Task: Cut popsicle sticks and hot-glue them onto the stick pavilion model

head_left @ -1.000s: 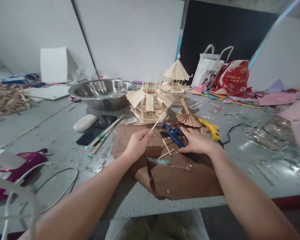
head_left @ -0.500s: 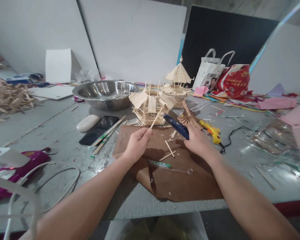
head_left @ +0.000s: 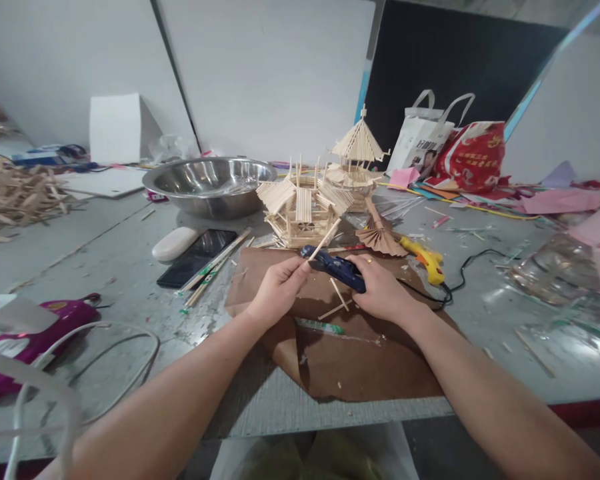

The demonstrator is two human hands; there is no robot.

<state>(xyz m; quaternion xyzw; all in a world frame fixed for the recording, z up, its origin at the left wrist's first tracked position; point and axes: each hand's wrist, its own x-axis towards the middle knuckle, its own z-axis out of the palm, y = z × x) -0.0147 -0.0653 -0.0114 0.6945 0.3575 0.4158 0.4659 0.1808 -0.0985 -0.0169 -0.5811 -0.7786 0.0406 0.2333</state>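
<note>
My left hand (head_left: 281, 288) is closed in a pinch on a thin wooden chopstick (head_left: 325, 238), which points up and right toward the model. In my right hand (head_left: 380, 288) is a dark blue hand cutter (head_left: 339, 268). Its front end meets the chopstick close to my left fingertips; whether the jaws are closed on it I cannot tell. Just behind my hands stands a small pavilion model (head_left: 305, 205) built of wooden sticks. Beneath them lies a brown sheet (head_left: 375, 367) with short stick pieces (head_left: 336, 310) and a clear wrapper (head_left: 320, 327).
A yellow glue gun (head_left: 425, 259) and a pleated brown paper piece (head_left: 380, 237) lie to the right. At left are a steel basin (head_left: 205, 207), a phone (head_left: 197, 257), wrapped chopsticks (head_left: 215, 270) and a purple glue gun (head_left: 65, 327). Another pavilion (head_left: 360, 147) stands behind.
My right hand has moved left, bringing the blue cutter from beside the chopstick up against it, near my left fingers. My left hand keeps its pinch.
</note>
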